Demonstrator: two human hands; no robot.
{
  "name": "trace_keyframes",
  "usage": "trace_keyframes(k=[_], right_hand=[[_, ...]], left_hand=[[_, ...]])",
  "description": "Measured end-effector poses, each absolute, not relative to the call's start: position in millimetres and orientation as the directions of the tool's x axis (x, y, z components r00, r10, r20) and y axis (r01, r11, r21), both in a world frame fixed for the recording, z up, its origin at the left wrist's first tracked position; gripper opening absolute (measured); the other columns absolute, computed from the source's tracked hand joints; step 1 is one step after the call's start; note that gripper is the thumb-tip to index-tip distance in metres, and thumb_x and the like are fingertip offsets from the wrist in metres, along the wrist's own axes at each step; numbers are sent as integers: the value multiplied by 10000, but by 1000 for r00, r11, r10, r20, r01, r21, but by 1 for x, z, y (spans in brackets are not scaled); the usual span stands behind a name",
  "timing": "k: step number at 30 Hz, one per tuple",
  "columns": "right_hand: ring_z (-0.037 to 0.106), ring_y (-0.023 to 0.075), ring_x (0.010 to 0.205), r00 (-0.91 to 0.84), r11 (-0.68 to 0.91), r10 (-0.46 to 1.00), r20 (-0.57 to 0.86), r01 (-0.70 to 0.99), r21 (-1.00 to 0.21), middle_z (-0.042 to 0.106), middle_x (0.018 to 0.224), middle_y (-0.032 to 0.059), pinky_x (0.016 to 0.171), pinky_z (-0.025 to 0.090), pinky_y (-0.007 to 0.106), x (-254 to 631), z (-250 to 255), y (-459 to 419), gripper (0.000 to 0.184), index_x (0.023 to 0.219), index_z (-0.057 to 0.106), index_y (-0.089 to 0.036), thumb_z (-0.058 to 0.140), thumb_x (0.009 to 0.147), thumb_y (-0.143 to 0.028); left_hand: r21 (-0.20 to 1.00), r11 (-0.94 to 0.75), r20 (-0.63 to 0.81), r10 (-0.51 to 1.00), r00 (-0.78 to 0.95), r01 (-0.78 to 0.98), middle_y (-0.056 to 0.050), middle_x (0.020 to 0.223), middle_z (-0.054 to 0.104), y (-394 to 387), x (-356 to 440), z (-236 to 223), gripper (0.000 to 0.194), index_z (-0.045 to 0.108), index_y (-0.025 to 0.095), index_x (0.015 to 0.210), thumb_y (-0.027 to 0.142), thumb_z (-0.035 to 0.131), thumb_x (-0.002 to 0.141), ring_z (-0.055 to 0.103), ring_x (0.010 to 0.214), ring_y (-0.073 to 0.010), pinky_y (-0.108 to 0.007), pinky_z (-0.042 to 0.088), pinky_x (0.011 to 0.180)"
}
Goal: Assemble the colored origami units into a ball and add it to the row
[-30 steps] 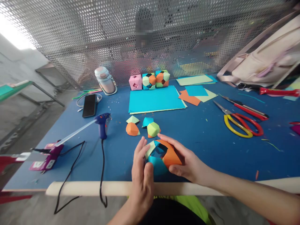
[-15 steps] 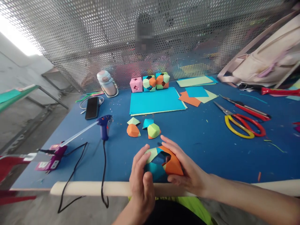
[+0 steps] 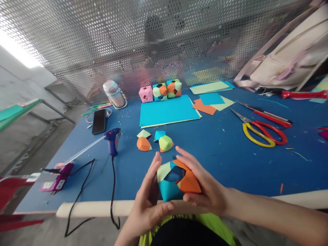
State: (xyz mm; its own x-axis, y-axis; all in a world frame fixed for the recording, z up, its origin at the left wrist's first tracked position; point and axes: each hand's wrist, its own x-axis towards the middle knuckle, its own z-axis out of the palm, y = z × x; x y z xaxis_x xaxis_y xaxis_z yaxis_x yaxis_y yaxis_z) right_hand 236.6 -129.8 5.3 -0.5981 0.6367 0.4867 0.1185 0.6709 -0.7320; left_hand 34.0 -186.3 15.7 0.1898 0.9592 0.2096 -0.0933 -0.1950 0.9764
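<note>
A folded paper shape (image 3: 169,191) with orange, blue and pale green panels is held between both my hands above the table's front edge. A large opening in it faces me. On its orange side, my right hand (image 3: 205,184) is wrapped, with the thumb below and the fingers along the far edge. My left hand (image 3: 147,201) cups the green and blue side, its thumb near the bottom corner and its fingertips partly behind the paper. Just beyond lie small folded pieces: an orange one (image 3: 144,144), a pale green one (image 3: 144,134), a blue one (image 3: 159,135) and a lime one (image 3: 165,143).
A glue gun (image 3: 112,141) with a trailing black cord lies left. Behind are paper sheets (image 3: 166,111), finished paper cubes (image 3: 160,91), a phone (image 3: 99,121) and a bottle (image 3: 115,95). Scissors (image 3: 256,131) and a red cutter (image 3: 269,116) rest right, below a bag (image 3: 287,58).
My left hand's fingers have slid back from the shape's front, and its thumb has dropped to the bottom, showing more of the green and blue panels. My right hand keeps its hold.
</note>
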Motion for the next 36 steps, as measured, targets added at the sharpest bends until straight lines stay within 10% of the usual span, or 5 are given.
trace_keyframes(k=[12, 24, 36], right_hand=[[166, 352, 1452, -652, 812, 492, 577, 105, -574, 105, 1590, 196, 1098, 331, 531, 238, 4, -135, 849, 1535, -49, -193, 411, 933, -576], [156, 318, 1460, -728, 679, 549, 410, 103, -727, 152, 1584, 185, 1132, 288, 505, 246, 8, -123, 773, 1531, 48, -215, 482, 946, -473], [127, 307, 1463, -817, 601, 565, 114, 313, -736, 123, 1593, 183, 1159, 234, 517, 240, 19, -88, 903, 1520, 169, -151, 581, 846, -589]], left_hand=[[978, -54, 113, 949, 293, -200, -101, 1522, 379, -177, 14, 21, 571, 602, 320, 1249, 364, 794, 712, 388, 1369, -342, -424, 446, 1054], [990, -24, 56, 973, 225, -140, -113, 1473, 444, -170, 19, 24, 545, 611, 269, 1235, 295, 794, 721, 441, 1339, -334, -388, 478, 1033], [908, -137, 24, 960, 280, 395, -89, 1429, 502, -147, 8, 39, 618, 515, 300, 1329, 194, 720, 756, 467, 1318, -296, -465, 443, 1046]])
